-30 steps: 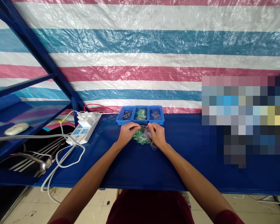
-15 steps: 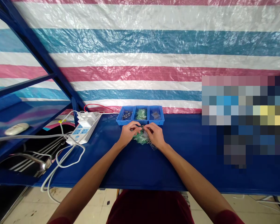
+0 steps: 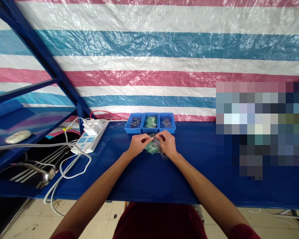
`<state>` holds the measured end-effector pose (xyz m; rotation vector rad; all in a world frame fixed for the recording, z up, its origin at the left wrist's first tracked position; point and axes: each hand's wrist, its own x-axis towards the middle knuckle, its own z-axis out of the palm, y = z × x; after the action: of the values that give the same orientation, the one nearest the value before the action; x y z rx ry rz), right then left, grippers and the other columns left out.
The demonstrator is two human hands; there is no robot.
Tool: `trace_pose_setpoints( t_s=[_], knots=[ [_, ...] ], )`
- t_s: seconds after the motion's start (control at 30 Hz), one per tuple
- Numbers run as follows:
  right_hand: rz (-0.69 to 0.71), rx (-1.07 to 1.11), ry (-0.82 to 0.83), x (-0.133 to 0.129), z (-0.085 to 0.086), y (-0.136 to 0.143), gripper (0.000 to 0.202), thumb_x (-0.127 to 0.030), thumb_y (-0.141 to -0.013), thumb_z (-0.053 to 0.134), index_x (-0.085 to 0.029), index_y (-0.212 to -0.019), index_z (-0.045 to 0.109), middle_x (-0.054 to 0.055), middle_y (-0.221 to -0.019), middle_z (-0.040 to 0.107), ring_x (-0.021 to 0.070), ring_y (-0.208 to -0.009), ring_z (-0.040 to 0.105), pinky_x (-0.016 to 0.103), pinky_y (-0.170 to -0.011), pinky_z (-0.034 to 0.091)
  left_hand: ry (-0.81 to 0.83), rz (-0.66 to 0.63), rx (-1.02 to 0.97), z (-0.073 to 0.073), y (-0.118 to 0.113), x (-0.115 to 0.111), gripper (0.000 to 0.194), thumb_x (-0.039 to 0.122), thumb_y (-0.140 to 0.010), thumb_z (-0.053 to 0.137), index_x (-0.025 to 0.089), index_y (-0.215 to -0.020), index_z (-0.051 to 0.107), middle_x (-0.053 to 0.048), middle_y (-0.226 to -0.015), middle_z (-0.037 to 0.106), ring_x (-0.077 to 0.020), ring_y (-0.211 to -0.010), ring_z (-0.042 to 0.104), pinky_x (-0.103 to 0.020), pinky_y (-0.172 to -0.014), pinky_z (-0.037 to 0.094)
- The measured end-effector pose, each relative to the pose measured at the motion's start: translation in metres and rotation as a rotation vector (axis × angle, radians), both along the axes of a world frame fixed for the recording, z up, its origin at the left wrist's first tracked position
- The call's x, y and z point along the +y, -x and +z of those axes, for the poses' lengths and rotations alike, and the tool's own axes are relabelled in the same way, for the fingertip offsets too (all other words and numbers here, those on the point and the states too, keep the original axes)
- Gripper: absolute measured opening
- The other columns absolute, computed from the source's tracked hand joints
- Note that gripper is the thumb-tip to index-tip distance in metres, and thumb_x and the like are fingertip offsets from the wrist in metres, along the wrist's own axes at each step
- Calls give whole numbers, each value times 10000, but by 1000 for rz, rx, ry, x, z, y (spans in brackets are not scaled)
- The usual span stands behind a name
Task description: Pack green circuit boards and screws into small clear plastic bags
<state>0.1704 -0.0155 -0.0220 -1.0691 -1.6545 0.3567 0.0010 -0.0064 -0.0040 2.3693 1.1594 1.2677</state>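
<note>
My left hand (image 3: 139,144) and my right hand (image 3: 167,143) meet over a small heap on the blue table. Both are closed in a pinch, fingertips nearly together, around something too small to make out. Beneath them lie green plastic pieces (image 3: 151,148) and a clear plastic bag (image 3: 162,154) with small dark bits, partly hidden by my right hand. Just beyond stand three joined blue bins. The left bin (image 3: 129,123) holds slim metal parts (image 3: 136,123), the middle one green pieces (image 3: 151,121), and the right one clear plastic pieces (image 3: 166,122).
A white power strip (image 3: 89,139) with plugged-in chargers (image 3: 93,126) and looping white cables (image 3: 62,172) sits left on the blue table (image 3: 154,182). A computer mouse (image 3: 18,136) rests on a side shelf. A striped plastic sheet (image 3: 149,46) hangs behind. The right side is blurred out.
My left hand has drawn slightly down, its fingers curled in more and the thumb extended toward my right hand. My right hand has barely moved.
</note>
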Motion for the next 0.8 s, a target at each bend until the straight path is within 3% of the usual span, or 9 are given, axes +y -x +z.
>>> trace_pose_setpoints(
  t_s=[0.17,0.43,0.8],
  knots=[
    [4,29,18,-4,5,1,193,-293,-896,509,-193,-767,611,21,-736,607,140,-650,548,253,-625,432,45,10,-157,0,2,2,212,361,-805,639,163,-754,697,-25,-693,693,-113,-567,581,-215,-590,466],
    [41,6,16,-3,4,-1,249,-338,-922,464,-194,-762,591,16,-716,578,138,-640,522,253,-630,412,336,-32,-467,-1,-6,1,199,345,-740,699,148,-756,722,-3,-581,634,-92,-459,518,-210,-474,454],
    [81,-69,16,-2,4,1,347,-355,-949,402,-187,-686,553,11,-666,563,127,-618,504,241,-615,375,427,-112,-542,4,-9,-1,259,380,-765,670,128,-812,710,-28,-641,657,-101,-494,542,-218,-480,463]
  ],
)
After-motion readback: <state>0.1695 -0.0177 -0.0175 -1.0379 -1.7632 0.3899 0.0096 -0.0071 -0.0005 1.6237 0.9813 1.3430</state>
